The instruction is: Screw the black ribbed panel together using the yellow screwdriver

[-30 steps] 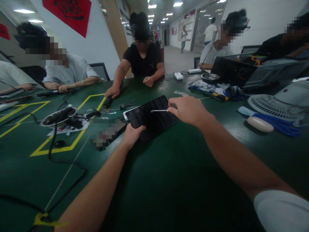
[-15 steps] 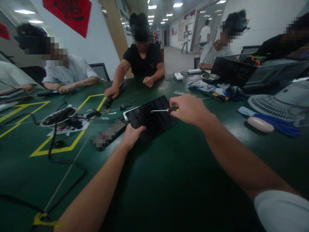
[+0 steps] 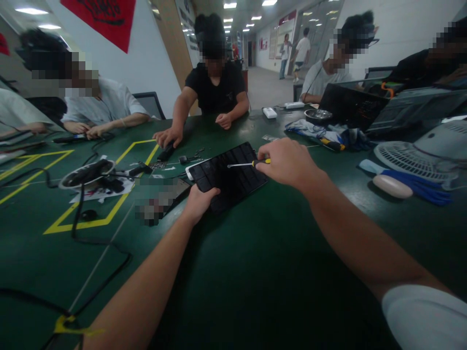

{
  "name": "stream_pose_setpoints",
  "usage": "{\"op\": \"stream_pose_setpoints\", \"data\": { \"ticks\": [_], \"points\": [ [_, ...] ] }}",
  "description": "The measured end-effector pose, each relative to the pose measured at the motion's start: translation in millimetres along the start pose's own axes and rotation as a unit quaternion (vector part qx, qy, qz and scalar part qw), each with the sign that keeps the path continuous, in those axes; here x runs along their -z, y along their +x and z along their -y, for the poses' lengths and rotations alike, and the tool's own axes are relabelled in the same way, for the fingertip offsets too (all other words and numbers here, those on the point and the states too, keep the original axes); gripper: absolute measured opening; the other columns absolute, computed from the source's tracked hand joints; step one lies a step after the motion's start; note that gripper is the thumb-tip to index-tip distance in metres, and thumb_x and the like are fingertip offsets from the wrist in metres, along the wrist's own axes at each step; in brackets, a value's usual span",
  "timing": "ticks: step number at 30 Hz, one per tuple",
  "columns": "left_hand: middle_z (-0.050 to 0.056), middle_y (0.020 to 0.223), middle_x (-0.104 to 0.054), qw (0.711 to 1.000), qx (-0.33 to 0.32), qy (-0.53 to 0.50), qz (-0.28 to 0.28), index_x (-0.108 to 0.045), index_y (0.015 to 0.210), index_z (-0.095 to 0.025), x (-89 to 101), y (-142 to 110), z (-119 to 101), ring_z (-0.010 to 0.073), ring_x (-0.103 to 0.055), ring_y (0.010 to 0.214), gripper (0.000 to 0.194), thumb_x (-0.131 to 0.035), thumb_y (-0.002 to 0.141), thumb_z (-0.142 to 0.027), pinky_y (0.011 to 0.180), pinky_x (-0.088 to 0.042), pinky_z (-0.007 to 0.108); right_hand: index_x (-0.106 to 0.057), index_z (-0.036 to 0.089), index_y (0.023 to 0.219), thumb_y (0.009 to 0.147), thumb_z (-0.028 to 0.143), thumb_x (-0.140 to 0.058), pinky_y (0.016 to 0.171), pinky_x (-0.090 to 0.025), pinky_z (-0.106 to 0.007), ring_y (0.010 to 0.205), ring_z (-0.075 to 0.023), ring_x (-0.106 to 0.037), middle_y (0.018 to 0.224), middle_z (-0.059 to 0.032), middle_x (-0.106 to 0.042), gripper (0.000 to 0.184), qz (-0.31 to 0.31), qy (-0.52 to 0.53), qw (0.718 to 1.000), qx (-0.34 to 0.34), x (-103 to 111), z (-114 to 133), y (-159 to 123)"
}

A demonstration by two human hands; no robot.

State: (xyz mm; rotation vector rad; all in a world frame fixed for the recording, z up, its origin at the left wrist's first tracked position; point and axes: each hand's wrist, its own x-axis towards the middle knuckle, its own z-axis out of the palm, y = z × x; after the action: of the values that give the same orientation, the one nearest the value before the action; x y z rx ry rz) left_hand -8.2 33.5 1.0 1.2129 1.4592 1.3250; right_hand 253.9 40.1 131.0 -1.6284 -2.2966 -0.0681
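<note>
Black panel (image 3: 237, 177) at the centre of the scene, tilted across my view with its near left edge in my grasp, is seen above a broad green table (image 3: 255, 272). Across the tabletop, a person in a black shirt (image 3: 217, 92) sits facing me, one hand over a small dark object (image 3: 166, 151). Off to my right is a pale fan (image 3: 404, 158), its slatted guard toward the table's middle, with a blue cloth (image 3: 428, 188) just beside it.

Closed on the panel, my left hand (image 3: 200, 201) has its thumb over the dark face; the other fingers are mostly hidden. My right hand (image 3: 286, 163), near the panel's right side, is also closed, pinching the handle of a screwdriver (image 3: 241, 165) between thumb and fingers. Near my left wrist lies an elongated item (image 3: 162, 199), partly blurred out. A metal bowl (image 3: 318, 114) sits toward the far right, and a smooth pale oval object (image 3: 392, 186) lies against the cloth. Smallest in the frame, the screwdriver's thin shaft points left above the panel's face; whether its tip touches the surface, I cannot tell.
</note>
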Motion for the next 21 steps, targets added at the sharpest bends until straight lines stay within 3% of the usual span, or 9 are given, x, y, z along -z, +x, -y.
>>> {"op": "stream_pose_setpoints", "data": {
  "ticks": [13, 21],
  "points": [
    [0.005, 0.095, -0.077, 1.000, 0.009, 0.007, -0.008, -0.075, 0.096, -0.017, -0.3, 0, -1, 0.0275, -0.072, 0.091, 0.041, -0.085, 0.058, -0.029, 0.094, -0.058, 0.046, -0.084, 0.022, 0.107, 0.099, 0.046, -0.059, 0.074, -0.047, -0.042, 0.096, -0.0344, -0.071, 0.104, -0.0165, -0.080, 0.036, 0.000, -0.023, 1.000, -0.009, 4, 4, 0],
    [0.005, 0.096, -0.077, 1.000, 0.010, 0.000, 0.000, -0.075, 0.097, -0.017, 1.6, 2, 3, 0.0280, -0.073, 0.093, 0.041, -0.086, 0.058, -0.029, 0.094, -0.059, 0.045, -0.085, 0.029, 0.110, 0.093, 0.041, -0.069, 0.079, -0.045, -0.042, 0.105, -0.0353, -0.068, 0.110, -0.0106, -0.080, 0.027, -0.034, -0.004, 0.999, 0.032, 10, -9, 1]
  ]
}}
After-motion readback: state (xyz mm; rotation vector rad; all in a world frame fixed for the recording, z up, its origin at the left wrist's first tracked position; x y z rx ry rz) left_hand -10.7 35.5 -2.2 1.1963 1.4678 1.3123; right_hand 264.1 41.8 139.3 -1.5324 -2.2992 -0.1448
